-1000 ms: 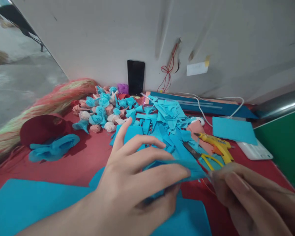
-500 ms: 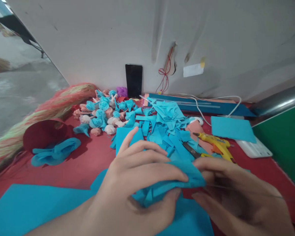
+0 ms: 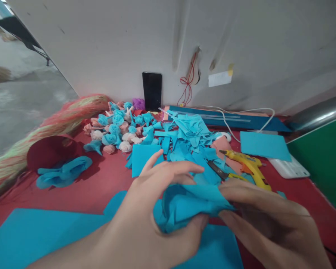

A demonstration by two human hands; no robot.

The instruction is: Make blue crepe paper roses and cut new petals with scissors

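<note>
Both hands meet low in the middle of the view on a gathered piece of blue felt (image 3: 187, 205). My left hand (image 3: 154, 220) curls round its left side, thumb underneath and fingers arched over the top. My right hand (image 3: 266, 220) pinches the piece's right end between thumb and forefinger. The felt is bunched into folds between the two hands. Under them lies a large blue felt sheet (image 3: 39, 235) on the red table cover (image 3: 106, 183).
A heap of blue felt strips (image 3: 190, 138) lies behind the hands, with small blue, white and pink felt roses (image 3: 117, 130) to its left. Yellow scissors (image 3: 226, 173) and a yellow glue gun (image 3: 249, 164) lie right. A black phone (image 3: 151, 90) leans on the wall.
My right hand has come in from the lower right and closed on the felt's end. The flat strip has been gathered into a bunched fold between both hands.
</note>
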